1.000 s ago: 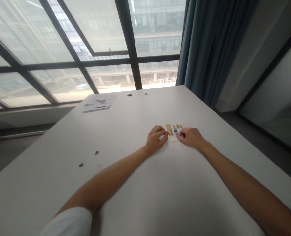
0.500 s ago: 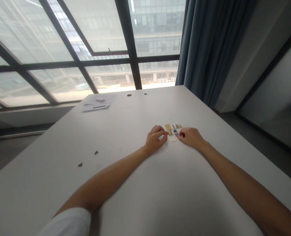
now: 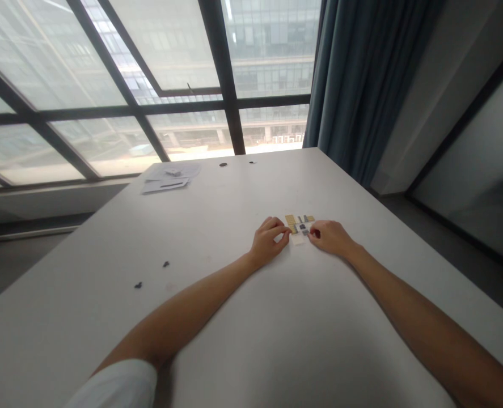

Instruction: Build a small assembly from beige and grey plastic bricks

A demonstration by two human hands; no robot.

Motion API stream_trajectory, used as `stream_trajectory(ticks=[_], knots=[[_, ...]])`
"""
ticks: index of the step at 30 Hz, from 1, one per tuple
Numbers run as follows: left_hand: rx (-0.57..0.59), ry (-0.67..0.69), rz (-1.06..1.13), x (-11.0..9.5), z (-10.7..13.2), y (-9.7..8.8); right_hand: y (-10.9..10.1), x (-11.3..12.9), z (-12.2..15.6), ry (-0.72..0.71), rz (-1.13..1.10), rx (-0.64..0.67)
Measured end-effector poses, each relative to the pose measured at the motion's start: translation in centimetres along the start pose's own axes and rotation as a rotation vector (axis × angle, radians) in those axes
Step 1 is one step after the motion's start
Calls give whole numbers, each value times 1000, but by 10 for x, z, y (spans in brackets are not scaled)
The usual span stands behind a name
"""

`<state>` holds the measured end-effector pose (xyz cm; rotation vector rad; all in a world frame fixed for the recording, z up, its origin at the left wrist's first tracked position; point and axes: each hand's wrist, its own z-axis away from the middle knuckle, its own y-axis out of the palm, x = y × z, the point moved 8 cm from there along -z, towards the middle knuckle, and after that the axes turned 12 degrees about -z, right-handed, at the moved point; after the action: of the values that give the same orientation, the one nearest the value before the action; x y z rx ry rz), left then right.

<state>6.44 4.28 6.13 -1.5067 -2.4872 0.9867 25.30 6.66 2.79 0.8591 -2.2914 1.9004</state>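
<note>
A small flat board of yellow, grey and white square tiles [image 3: 300, 224] lies on the white table [image 3: 217, 226]. My left hand [image 3: 269, 241] rests on the table at the board's left edge, fingers curled and pinched against it. My right hand [image 3: 331, 237] sits at the board's right edge, fingers curled, with a small dark red bit showing at its fingertips. What the bit is, I cannot make out. Both forearms stretch across the table toward the board.
Loose papers [image 3: 171, 177] lie at the far left of the table by the window. Two small dark bits [image 3: 151, 275] lie at the left, and two dark round spots [image 3: 223, 165] near the far edge. A blue curtain [image 3: 362, 79] hangs at the right.
Both hands stay at the tile board. The right hand has shifted very slightly; nothing else has moved.
</note>
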Motion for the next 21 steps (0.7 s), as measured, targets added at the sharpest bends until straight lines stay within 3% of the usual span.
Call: stream_trajectory(ticks=[21], knots=[[-4, 14, 1, -3, -1, -1, 0, 2, -1, -2, 16, 2]])
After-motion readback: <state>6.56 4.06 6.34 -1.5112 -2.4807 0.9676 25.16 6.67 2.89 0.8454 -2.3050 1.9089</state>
